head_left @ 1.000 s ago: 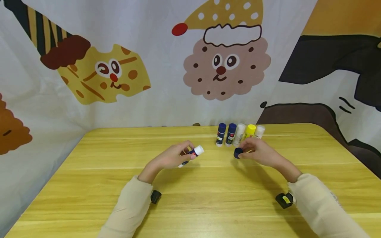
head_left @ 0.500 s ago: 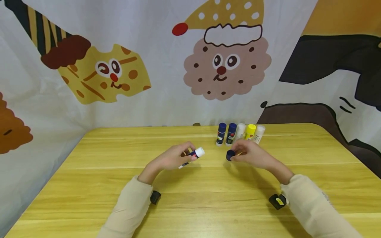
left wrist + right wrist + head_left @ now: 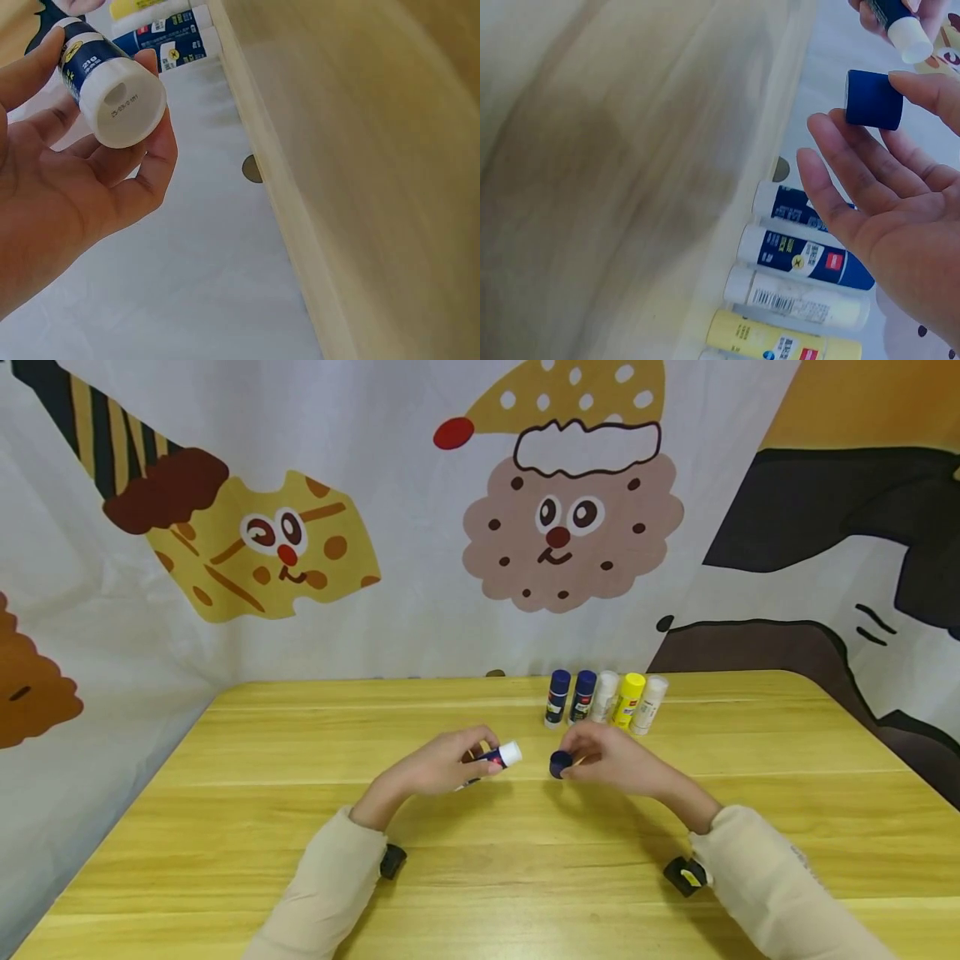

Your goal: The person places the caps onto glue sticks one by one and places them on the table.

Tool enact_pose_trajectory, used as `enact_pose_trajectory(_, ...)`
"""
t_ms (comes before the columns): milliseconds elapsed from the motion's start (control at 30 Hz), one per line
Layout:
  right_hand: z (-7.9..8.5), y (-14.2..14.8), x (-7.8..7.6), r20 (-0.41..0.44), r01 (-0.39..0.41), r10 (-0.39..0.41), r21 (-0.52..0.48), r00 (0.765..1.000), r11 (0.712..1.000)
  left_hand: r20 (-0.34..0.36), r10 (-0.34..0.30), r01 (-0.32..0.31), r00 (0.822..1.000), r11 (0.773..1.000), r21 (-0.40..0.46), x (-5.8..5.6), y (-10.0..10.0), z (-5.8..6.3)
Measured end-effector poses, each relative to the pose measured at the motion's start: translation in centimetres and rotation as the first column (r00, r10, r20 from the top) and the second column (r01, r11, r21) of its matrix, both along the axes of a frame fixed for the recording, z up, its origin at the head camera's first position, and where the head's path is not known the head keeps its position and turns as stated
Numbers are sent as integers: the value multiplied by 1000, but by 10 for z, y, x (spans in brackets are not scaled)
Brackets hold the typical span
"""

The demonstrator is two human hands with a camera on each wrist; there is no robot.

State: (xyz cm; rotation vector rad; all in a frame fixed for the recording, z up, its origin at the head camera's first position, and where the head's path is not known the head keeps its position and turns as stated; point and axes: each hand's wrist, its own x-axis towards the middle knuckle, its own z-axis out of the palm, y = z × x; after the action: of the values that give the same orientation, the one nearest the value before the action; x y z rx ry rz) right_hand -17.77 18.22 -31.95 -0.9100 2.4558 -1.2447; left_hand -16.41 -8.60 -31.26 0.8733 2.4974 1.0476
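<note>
My left hand [image 3: 442, 764] grips a dark blue glue stick [image 3: 492, 758] above the table, tilted, with its uncapped white end toward the right. The left wrist view shows the white base [image 3: 129, 106] of this glue stick, with small printed characters. A dark blue cap [image 3: 560, 764] is pinched between the thumb and fingers of my right hand [image 3: 618, 762]. Cap and white end face each other with a small gap between them. In the right wrist view the cap [image 3: 874, 100] hangs just below the white end [image 3: 910, 40] of the glue stick.
Several glue sticks stand upright in a row near the table's back edge: two dark blue ones [image 3: 557, 697], a white one [image 3: 604, 695], a yellow one [image 3: 628, 700] and another white one [image 3: 649, 704]. A patterned cloth [image 3: 420, 635] hangs behind the wooden table [image 3: 480, 877].
My right hand has moved left and slightly nearer with the cap, narrowing the gap to the glue stick. My left hand has shifted a little right and toward me.
</note>
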Motion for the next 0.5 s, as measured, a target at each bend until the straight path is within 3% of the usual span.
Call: enact_pose_trajectory(500, 2, -13, 6, -94, -45, 47, 14, 994, 999, -68, -54, 52, 996, 998, -32, 6, 7, 3)
